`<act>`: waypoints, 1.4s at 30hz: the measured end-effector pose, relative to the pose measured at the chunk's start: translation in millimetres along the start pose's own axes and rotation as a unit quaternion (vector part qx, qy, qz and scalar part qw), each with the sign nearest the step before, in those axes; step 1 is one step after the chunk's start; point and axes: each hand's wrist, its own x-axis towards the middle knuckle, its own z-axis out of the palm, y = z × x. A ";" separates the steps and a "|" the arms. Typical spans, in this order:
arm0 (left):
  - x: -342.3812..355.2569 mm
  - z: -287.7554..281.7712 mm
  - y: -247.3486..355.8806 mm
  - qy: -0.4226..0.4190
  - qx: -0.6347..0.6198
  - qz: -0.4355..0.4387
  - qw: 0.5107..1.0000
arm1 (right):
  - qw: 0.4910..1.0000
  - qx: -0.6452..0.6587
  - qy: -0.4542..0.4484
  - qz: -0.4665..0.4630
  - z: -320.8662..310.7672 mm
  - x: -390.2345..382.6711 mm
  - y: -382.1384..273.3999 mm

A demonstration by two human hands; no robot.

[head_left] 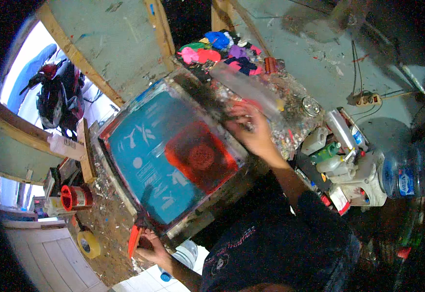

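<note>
A screen-printing frame (139,180) lies tilted on the bench in front of me, its mesh coated blue-green with pale design shapes. Red ink (200,155) covers a patch at the mesh's right side. My left hand (153,249) is closed on an orange-red flat strip (134,240) by the frame's near left corner; I cannot make out what kind of tool it is. Past the frame's right edge, my right hand (251,129) reaches over the bench, smeared by motion. A clear plastic-looking sheet (246,87) lies just beyond its fingers, which seem bent.
Colourful rags (217,46) are heaped at the far end. A red tin (76,197) and a roll of tape (89,244) sit at left. Several bottles (334,163) and a large water jug (407,170) stand at right, below a power strip (368,100).
</note>
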 end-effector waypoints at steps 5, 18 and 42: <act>-9.4 61.3 -80.6 -0.033 0.405 0.207 0.890 | 0.971 -0.098 0.201 0.079 -154.1 -6.6 73.2; -43.8 120.0 -139.0 -0.064 0.336 0.094 0.935 | 0.888 -0.434 -0.132 0.076 -92.7 258.5 257.6; -67.8 221.1 -181.7 0.026 0.299 -0.116 0.947 | 0.981 0.165 0.083 0.060 -183.7 218.2 70.6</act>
